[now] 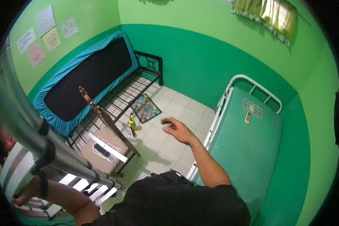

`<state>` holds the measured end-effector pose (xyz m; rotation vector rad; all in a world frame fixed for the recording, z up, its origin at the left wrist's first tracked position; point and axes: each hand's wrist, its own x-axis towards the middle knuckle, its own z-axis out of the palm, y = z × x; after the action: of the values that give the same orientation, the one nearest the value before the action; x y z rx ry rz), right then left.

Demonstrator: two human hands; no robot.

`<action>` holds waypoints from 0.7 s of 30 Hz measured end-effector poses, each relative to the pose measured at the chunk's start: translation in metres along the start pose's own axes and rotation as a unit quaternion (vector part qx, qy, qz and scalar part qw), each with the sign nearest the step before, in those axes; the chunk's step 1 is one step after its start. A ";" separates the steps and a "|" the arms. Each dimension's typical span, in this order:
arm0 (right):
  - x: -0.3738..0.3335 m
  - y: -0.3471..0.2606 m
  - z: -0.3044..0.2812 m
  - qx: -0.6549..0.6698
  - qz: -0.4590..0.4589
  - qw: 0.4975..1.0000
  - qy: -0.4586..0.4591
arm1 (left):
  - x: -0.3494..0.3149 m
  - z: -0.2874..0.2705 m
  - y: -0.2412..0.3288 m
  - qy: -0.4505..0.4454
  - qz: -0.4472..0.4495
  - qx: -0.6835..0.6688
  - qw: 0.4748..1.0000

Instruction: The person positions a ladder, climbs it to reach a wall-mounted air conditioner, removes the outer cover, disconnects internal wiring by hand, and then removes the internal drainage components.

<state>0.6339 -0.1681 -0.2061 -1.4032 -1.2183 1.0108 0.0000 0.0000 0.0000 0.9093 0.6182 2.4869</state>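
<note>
A silvery telescopic ladder [69, 158] with black joints rises along the left edge. My left hand [26, 192] is at its side, fingers curled at the rail; the hand is dim and partly covered by the ladder. My right hand [179, 130] hangs in the air over the tiled floor, fingers bent but apart, nothing in them. To its left stands a wooden chair [113, 126] with a carved back. On the chair's seat lie a white wire grid [109, 145], a dark oblong object [101, 150] and a long white strip [116, 153].
A bed with a green mattress [241, 150] and white rail fills the right. Another white grid [252, 107] lies on it. At the back left, a black metal bed frame [118, 96] carries an upturned mattress [90, 75]. A yellow-black tool [132, 122] stands near a patterned mat [146, 108].
</note>
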 end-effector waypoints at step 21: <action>-0.008 -0.009 -0.024 -0.154 -0.127 0.977 -0.071 | -0.415 0.130 -0.003 -0.149 -0.268 -0.290 0.906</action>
<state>0.6548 -0.1791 -0.1929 -1.3794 -1.6704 0.7778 0.3788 -0.1802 -0.1163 0.7301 -0.0042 1.8166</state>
